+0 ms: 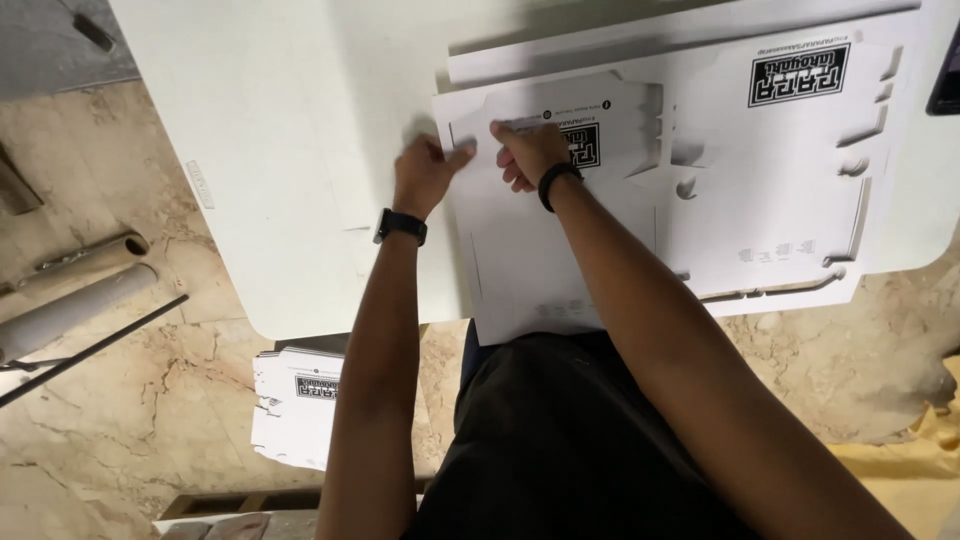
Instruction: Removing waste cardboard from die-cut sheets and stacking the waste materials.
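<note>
Flat white die-cut cardboard box blank (560,200), unfolded, lying on top of a stack of like sheets on the white bench (290,150). Printed with a small black square mark near its upper edge and fine lines of print beside it. Cut notches and tabs along its right side. Lower edge overhanging the near rim of the bench. Upper left corner pinched between the left hand (425,170) and the right hand (530,150), slightly lifted there, otherwise flat against the sheet beneath.
</note>
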